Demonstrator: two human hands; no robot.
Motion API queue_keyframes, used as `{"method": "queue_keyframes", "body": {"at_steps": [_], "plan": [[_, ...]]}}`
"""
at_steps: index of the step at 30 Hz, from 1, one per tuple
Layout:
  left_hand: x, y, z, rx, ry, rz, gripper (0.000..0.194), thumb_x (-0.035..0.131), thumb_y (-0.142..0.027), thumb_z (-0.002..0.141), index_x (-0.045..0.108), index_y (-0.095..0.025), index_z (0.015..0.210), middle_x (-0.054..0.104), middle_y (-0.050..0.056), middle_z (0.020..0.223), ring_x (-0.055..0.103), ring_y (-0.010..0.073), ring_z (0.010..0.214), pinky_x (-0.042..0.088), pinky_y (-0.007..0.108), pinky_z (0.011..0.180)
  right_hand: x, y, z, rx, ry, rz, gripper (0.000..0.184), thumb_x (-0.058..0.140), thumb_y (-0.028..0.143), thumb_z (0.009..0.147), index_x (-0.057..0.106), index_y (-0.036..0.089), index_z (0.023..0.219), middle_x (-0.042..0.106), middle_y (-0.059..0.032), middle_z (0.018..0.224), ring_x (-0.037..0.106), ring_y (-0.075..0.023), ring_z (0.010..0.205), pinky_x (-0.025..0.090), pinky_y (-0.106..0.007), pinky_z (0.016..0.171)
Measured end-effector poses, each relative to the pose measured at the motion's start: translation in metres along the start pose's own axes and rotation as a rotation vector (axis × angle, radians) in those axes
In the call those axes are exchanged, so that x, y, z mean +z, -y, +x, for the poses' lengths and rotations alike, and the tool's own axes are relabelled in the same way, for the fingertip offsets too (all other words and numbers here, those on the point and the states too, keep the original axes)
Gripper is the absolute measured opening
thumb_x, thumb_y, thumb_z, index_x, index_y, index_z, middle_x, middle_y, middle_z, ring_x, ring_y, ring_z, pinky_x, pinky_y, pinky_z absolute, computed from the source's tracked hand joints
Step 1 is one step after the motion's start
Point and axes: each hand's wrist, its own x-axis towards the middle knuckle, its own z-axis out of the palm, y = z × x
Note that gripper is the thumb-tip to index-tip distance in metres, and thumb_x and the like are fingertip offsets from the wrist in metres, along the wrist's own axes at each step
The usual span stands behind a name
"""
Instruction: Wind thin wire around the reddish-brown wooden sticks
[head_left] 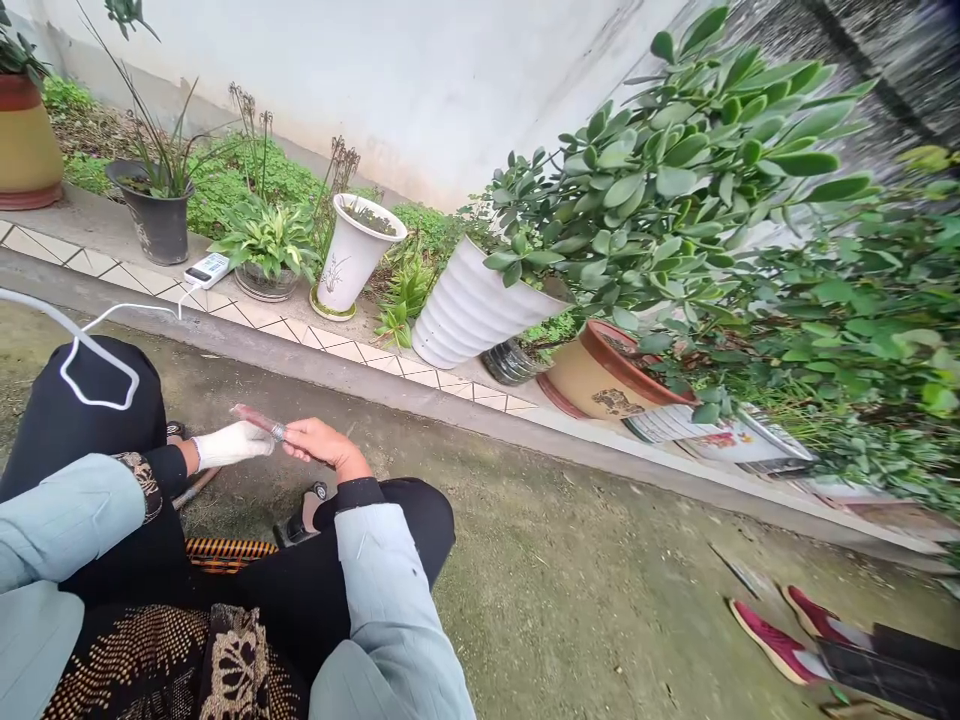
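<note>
My left hand [234,444] wears a white glove and is closed at the near side of a flat reddish-brown strip [253,416]. A grey band [278,432], perhaps metal or wound wire, wraps the strip's right end. There my bare right hand [319,441] pinches it between thumb and fingers. The strip's exact kind is unclear. Below the glove a thin brown wooden rod [196,487] slants toward the ground; whether it is held cannot be made out. Both hands are in front of my knees.
A tiled ledge [337,344] carries potted plants, including a white ribbed pot [469,305]. A white device [207,270] with a cable [101,403] lies there. A woven orange-black item [229,555] sits between my legs. Another person's red shoes [772,640] are at lower right.
</note>
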Motion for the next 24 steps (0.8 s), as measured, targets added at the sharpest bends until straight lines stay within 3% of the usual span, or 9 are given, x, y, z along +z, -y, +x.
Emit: {"method": "queue_keyframes", "body": {"at_steps": [4, 6, 9, 11, 15, 16, 18, 21, 24], "plan": [[0.009, -0.009, -0.011, -0.056, 0.069, -0.017, 0.028, 0.045, -0.034, 0.081, 0.064, -0.013, 0.082, 0.069, 0.006, 0.084, 0.061, 0.0192, 0.079, 0.046, 0.025, 0.073, -0.01, -0.004, 0.004, 0.193, -0.363, -0.512, 0.031, 0.047, 0.041, 0.091, 0.062, 0.015, 0.081, 0.062, -0.0063, 0.076, 0.055, -0.013, 0.066, 0.039, -0.023, 0.059], [0.007, -0.015, -0.015, -0.071, 0.086, 0.023, 0.028, 0.044, -0.032, 0.082, 0.064, -0.014, 0.083, 0.069, 0.005, 0.084, 0.061, 0.0185, 0.078, 0.044, 0.024, 0.071, -0.011, -0.005, 0.007, 0.331, -0.434, -0.75, 0.032, 0.045, 0.04, 0.092, 0.065, 0.015, 0.093, 0.066, -0.0133, 0.093, 0.06, -0.0187, 0.082, 0.04, -0.026, 0.065], [-0.006, -0.022, -0.015, -0.014, 0.081, 0.195, 0.029, 0.043, -0.033, 0.084, 0.065, -0.015, 0.085, 0.068, 0.004, 0.082, 0.06, 0.0169, 0.074, 0.042, 0.022, 0.067, -0.003, -0.004, 0.011, 0.479, -0.28, -0.839, 0.028, 0.054, 0.037, 0.088, 0.069, 0.014, 0.092, 0.067, -0.0178, 0.097, 0.062, -0.0226, 0.086, 0.041, -0.028, 0.066], [-0.018, -0.024, -0.011, 0.06, 0.067, 0.316, 0.029, 0.043, -0.034, 0.085, 0.066, -0.016, 0.086, 0.068, 0.004, 0.082, 0.059, 0.0165, 0.073, 0.04, 0.022, 0.067, 0.005, -0.001, 0.01, 0.483, -0.113, -0.789, 0.02, 0.066, 0.034, 0.08, 0.071, 0.015, 0.08, 0.069, -0.0126, 0.084, 0.062, -0.0191, 0.074, 0.041, -0.026, 0.062], [-0.035, -0.021, -0.004, 0.12, 0.085, 0.239, 0.031, 0.044, -0.037, 0.086, 0.065, -0.014, 0.085, 0.067, 0.004, 0.081, 0.058, 0.0162, 0.073, 0.041, 0.022, 0.068, 0.007, 0.013, -0.009, 0.231, 0.272, -0.426, 0.021, 0.063, 0.037, 0.08, 0.071, 0.018, 0.084, 0.064, 0.0, 0.069, 0.053, -0.0088, 0.057, 0.04, -0.021, 0.057], [-0.034, -0.019, -0.002, 0.119, 0.092, 0.157, 0.033, 0.045, -0.04, 0.086, 0.064, -0.013, 0.085, 0.066, 0.004, 0.081, 0.058, 0.016, 0.072, 0.042, 0.022, 0.067, 0.004, 0.016, -0.015, 0.128, 0.255, -0.331, 0.023, 0.061, 0.037, 0.081, 0.07, 0.017, 0.088, 0.062, 0.001, 0.069, 0.051, -0.0077, 0.057, 0.039, -0.02, 0.056], [-0.026, -0.016, 0.0, 0.12, 0.073, -0.022, 0.037, 0.047, -0.045, 0.085, 0.063, -0.012, 0.088, 0.066, 0.005, 0.081, 0.057, 0.016, 0.072, 0.043, 0.022, 0.067, -0.005, 0.019, -0.026, 0.014, 0.087, -0.209, 0.026, 0.059, 0.038, 0.081, 0.068, 0.016, 0.09, 0.059, 0.0017, 0.069, 0.047, -0.0063, 0.056, 0.038, -0.02, 0.055], [-0.008, -0.014, 0.001, 0.128, 0.016, -0.161, 0.04, 0.047, -0.049, 0.086, 0.061, -0.013, 0.088, 0.063, 0.005, 0.081, 0.055, 0.015, 0.071, 0.045, 0.023, 0.066, -0.013, 0.014, -0.027, -0.018, -0.168, -0.069, 0.028, 0.054, 0.04, 0.082, 0.063, 0.014, 0.079, 0.055, 0.0012, 0.065, 0.044, -0.0064, 0.053, 0.036, -0.019, 0.051], [0.003, -0.014, -0.001, 0.047, 0.056, -0.249, 0.045, 0.038, -0.054, 0.09, 0.059, -0.014, 0.093, 0.053, 0.0, 0.065, 0.046, 0.011, 0.054, 0.04, 0.021, 0.051, -0.014, 0.003, -0.014, 0.029, -0.376, -0.004, 0.029, 0.048, 0.041, 0.085, 0.059, 0.014, 0.078, 0.053, 0.0004, 0.065, 0.044, -0.0078, 0.053, 0.037, -0.02, 0.051]]}}
